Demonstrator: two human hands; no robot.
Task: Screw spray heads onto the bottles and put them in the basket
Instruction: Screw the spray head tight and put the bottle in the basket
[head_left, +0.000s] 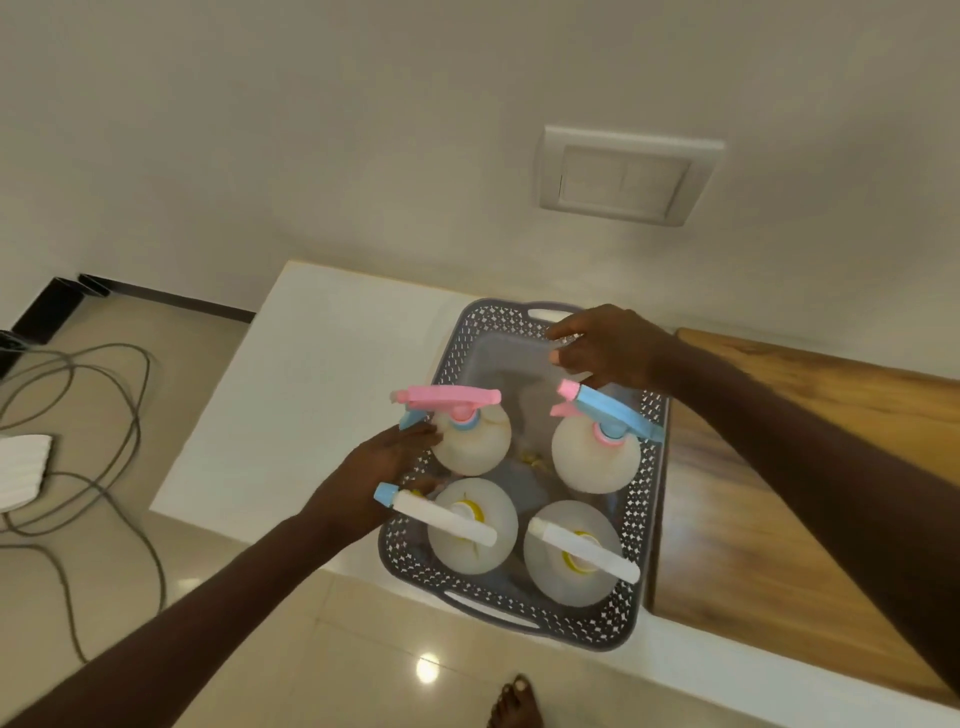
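A grey perforated basket (644, 525) on the white counter holds several round translucent bottles, all with spray heads on. The far-left bottle (478, 452) carries a pink head (452, 397). On the far-right bottle (592, 462) is a blue head (615, 413). The two near bottles (483, 551) (550, 571) have white heads. My left hand (374, 467) reaches to the basket's left rim, fingertips against the far-left bottle's side. My right hand (608, 348) hovers over the basket's far end just behind the blue head, fingers apart and holding nothing.
The white counter (311, 405) extends left of the basket; a wooden surface (779, 493) adjoins it on the right. Grey cables (104, 415) and a white object (21, 467) lie on the tiled floor. A switch plate (623, 176) is on the wall. My bare foot (514, 706) stands below.
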